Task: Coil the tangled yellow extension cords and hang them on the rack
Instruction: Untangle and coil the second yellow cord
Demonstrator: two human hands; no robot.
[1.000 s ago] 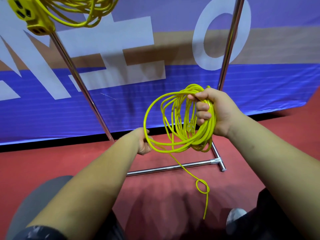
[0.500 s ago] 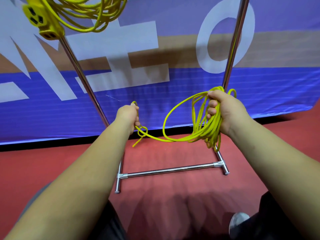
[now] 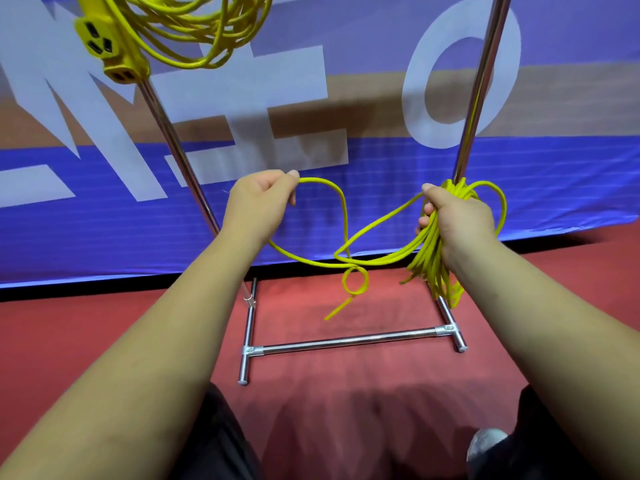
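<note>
Head view: left hand (image 3: 258, 199) higher than before, pinched on loose cord (image 3: 343, 216); right hand (image 3: 457, 220) tight around coil (image 3: 433, 268).

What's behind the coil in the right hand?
The rack's right post and the blue banner. The coil and right hand cover the post's lower stretch, down to near its foot; whether the cord touches the post there cannot be told.
</note>
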